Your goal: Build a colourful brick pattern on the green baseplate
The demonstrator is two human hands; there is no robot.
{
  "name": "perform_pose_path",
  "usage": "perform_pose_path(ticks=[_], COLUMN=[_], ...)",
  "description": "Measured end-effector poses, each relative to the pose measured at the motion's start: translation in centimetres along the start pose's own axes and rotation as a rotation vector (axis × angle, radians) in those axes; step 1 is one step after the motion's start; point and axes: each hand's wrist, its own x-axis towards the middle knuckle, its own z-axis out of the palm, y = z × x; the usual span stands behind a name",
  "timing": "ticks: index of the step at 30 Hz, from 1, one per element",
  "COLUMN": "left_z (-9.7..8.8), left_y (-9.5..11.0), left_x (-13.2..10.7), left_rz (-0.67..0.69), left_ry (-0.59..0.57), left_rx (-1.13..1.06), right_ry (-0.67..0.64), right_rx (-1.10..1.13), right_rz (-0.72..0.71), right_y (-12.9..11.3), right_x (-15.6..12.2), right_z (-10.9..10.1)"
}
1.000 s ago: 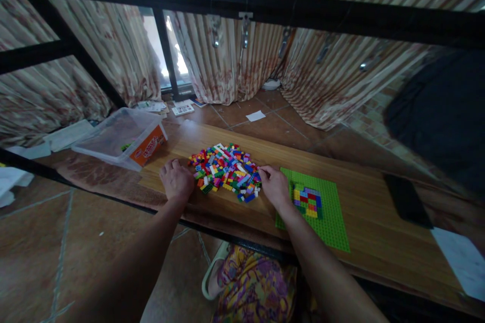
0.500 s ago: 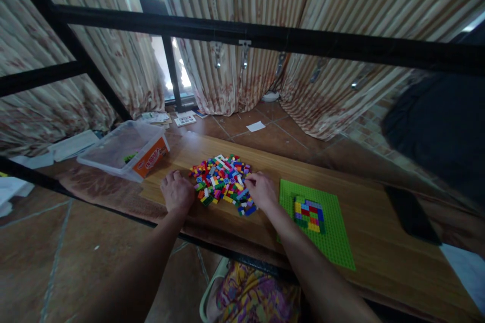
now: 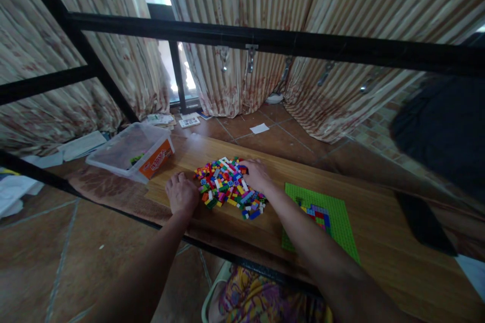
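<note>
One wooden desk (image 3: pixel 379 247) carries everything. On it sit one clear plastic box (image 3: pixel 132 149) at the left end, one green baseplate (image 3: pixel 339 214) to the right, and one heap of small coloured bricks (image 3: pixel 227 187) between them, too many to count. One little multicoloured build (image 3: pixel 320 213) stands on the baseplate.

There are two hands. The left hand (image 3: pixel 182 194) lies slack and empty, just beside the heap. The right hand (image 3: pixel 256 174) is fingers-down on the heap's far side, and I cannot tell whether it pinches a brick.

Picking here likely goes best by spreading the bricks thin with the fingertips and pinching one alone.
</note>
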Motion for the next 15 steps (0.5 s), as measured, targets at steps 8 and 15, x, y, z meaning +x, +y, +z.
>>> perform_pose_path(ticks=[8,15], left_z=[0.6,0.7], left_y=[-0.3,-0.8], left_x=[0.1,0.6], left_rz=[-0.002,-0.014], left_ry=[0.035,0.071], left_rx=[0.001,-0.131], right_ry=[0.245,0.129], right_rx=[0.491,1.732], right_rz=[0.021,0.293], right_y=[0.3,-1.2], right_x=[-2.2,-9.2], right_z=[0.3,-0.5])
